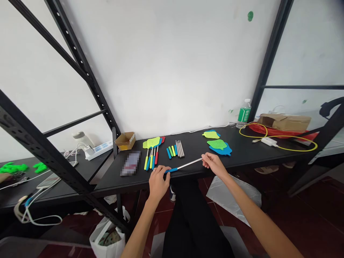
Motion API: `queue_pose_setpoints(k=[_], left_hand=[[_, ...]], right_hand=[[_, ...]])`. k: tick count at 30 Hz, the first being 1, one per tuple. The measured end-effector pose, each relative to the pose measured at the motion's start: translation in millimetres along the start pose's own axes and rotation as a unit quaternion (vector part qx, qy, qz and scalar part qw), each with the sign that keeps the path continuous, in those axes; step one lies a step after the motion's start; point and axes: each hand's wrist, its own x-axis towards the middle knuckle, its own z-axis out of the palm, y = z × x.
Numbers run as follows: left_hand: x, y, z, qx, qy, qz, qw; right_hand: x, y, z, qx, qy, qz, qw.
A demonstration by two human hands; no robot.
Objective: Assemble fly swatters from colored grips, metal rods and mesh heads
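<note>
Between my hands is a telescopic rod of thin silver metal with a blue handle. My left hand is closed on the blue handle, while my right hand pinches the rod's far tip. Just beyond them lie several loose metal rods beside blue and yellow-green handle grips. To the left, several assembled fly swatters lie in a fan, with yellow-green, blue and red parts. Loose leaf-shaped swatter heads in green and blue lie on the right.
The black table runs along a white wall. A small cardboard box and a blurred-out flat item sit at its left. On the right are a water bottle, a yellow cable and a cardboard box. Black metal posts flank the table.
</note>
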Motion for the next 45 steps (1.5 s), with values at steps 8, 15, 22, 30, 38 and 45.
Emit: queue_pose_setpoints(k=[8, 15, 22, 30, 38, 45], left_hand=[[0.2, 0.0, 0.7, 0.003, 0.007, 0.001, 1.000], [0.4, -0.1, 0.1, 0.005, 0.006, 0.003, 1.000], [0.4, 0.9, 0.6, 0.004, 0.011, 0.002, 1.000], [-0.1, 0.4, 0.5, 0.006, 0.007, 0.003, 1.000], [0.5, 3.0, 0.4, 0.010, 0.010, 0.002, 1.000], [0.5, 2.4, -0.6, 0.007, 0.006, 0.004, 1.000]], right_hand=[[3.0, 7.9, -1.2, -0.006, 0.007, -0.002, 1.000], [4.8, 11.9, 0.4, -0.006, 0.019, -0.001, 1.000], [7.6, 15.8, -2.0, -0.001, 0.037, -0.004, 0.999], [9.3, 10.5, -15.0, -0.130, 0.001, -0.014, 0.991], [8.8, 12.7, -34.8, -0.336, -0.032, -0.098, 0.936], [8.0, 11.9, -37.0, -0.325, -0.058, -0.107, 0.938]])
